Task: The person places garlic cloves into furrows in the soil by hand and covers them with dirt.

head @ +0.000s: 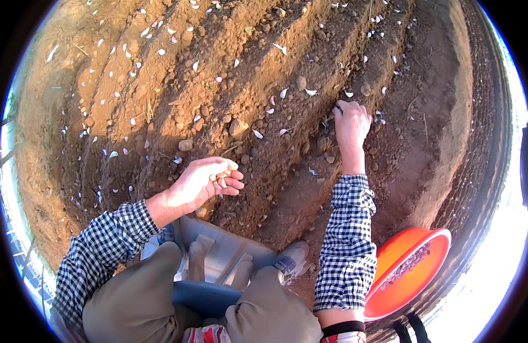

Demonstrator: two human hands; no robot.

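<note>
My left hand (208, 182) is curled, palm up, around several garlic cloves (222, 182), low over the furrowed brown soil (264, 163). Farther forward and to the right, my right hand (352, 120) reaches down to the soil with bent fingers; its fingertips are partly hidden, so whether it holds a clove cannot be told. A white clove (348, 94) lies just beyond it. Many more cloves lie scattered along the furrows, among them one (257, 134) between my hands.
An orange-red plastic basin (412, 287) with small purplish pieces in it stands tilted at the lower right. Between my legs is a blue-grey seat (208, 296), with a grey board-like part in front of it. My shoe (293, 255) rests on the soil. Clods and stones (238, 127) dot the ridges.
</note>
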